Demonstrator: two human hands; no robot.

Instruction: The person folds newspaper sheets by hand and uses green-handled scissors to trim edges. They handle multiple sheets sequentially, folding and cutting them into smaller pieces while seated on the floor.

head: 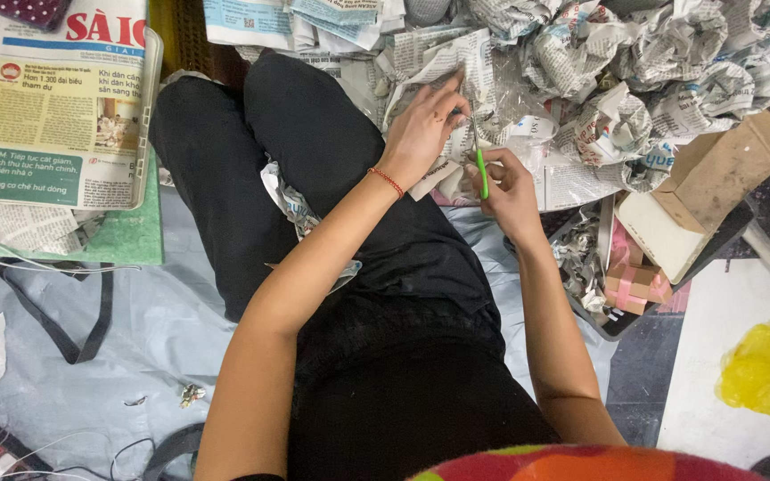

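I sit on the floor with my legs in black trousers (pixel 314 178) crossed. My left hand (pixel 421 129), with a red thread bracelet at the wrist, presses a sheet of newspaper (pixel 438 67) flat with its fingers spread. My right hand (pixel 505 183) grips a pair of scissors with green handles (pixel 481 165). The blades point up into the same sheet beside my left fingers.
Several crumpled newspaper balls (pixel 617 62) lie ahead. An open cardboard box (pixel 706 187) and a small pink taped box (pixel 634 285) sit to the right, a yellow bag (pixel 764 370) at lower right. A tray with folded newspapers (pixel 55 107) lies at left, a black strap (pixel 73 338) below it.
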